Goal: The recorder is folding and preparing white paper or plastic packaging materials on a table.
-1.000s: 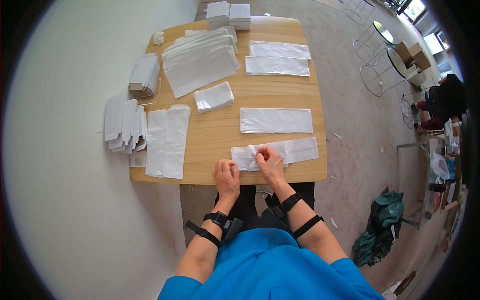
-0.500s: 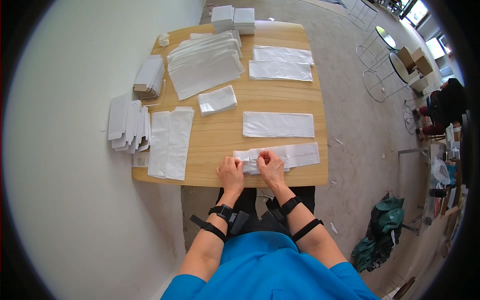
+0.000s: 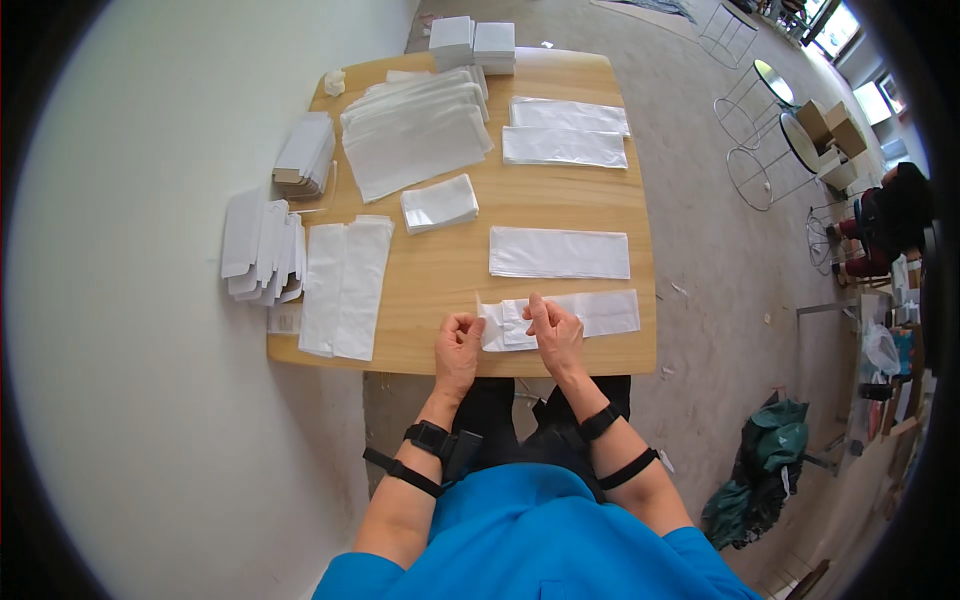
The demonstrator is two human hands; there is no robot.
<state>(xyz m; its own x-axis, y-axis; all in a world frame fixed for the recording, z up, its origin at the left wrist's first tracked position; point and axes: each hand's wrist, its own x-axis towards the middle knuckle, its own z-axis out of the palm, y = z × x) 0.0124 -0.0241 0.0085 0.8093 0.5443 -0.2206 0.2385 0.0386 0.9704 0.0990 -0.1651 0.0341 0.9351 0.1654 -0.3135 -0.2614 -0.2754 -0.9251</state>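
Observation:
At the table's near edge lies a long strip of thin white plastic sheeting, perhaps a folded bag point(image 3: 610, 312), with its left part doubled over in layers. My left hand point(image 3: 458, 350) pinches the strip's left end, where a thin corner stands up off the table. Over the folded layers, my right hand point(image 3: 558, 338) is closed with its fingers curled in and the thumb against them. Whatever its fingertips hold, if anything, is hidden. Just beyond lies another flat white strip point(image 3: 560, 253), apart from both hands.
Two white strips point(image 3: 565, 147) lie farther back. A small folded white packet point(image 3: 440, 204) sits mid-table, near a fanned pile of white sheets point(image 3: 415, 145). Further white sheets point(image 3: 345, 290) lie left. White boxes point(image 3: 305, 150) and flattened cartons point(image 3: 262, 245) stand by the wall, with box stacks point(image 3: 472, 42) at the back.
My hands have moved apart. The right has shifted right along the strip; the left has drawn slightly outward and lifted a thin corner of the left end.

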